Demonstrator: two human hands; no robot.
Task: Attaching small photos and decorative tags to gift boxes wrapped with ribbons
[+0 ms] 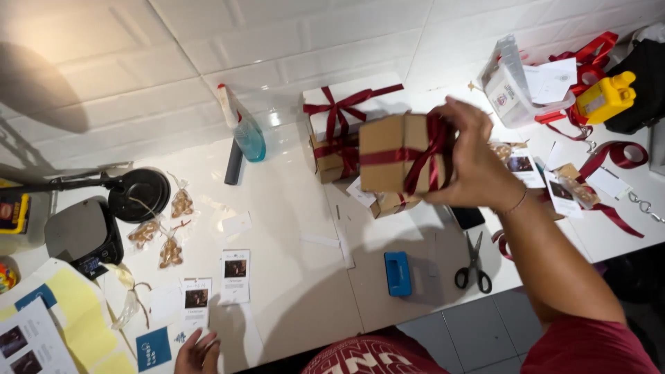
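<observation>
- Box point(398, 154), brown card with dark red ribbon point(433, 149), held up over the far side of the table point(291, 228).
- Right hand point(474, 159) closed on its right side at the ribbon; we judge it light, stiff, crushable.
- Left hand point(197, 353) near edge, loosely curled, holding nothing.

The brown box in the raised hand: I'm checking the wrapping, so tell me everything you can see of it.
The brown box looks like plain kraft cardboard, rectangular, lid closed. A dark red ribbon crosses it lengthwise and crosswise. It is held tilted in the air above the white table, in front of two stacked ribboned boxes. The right hand grips its right end, fingers over the ribbon there. Nothing else touches it.
</observation>
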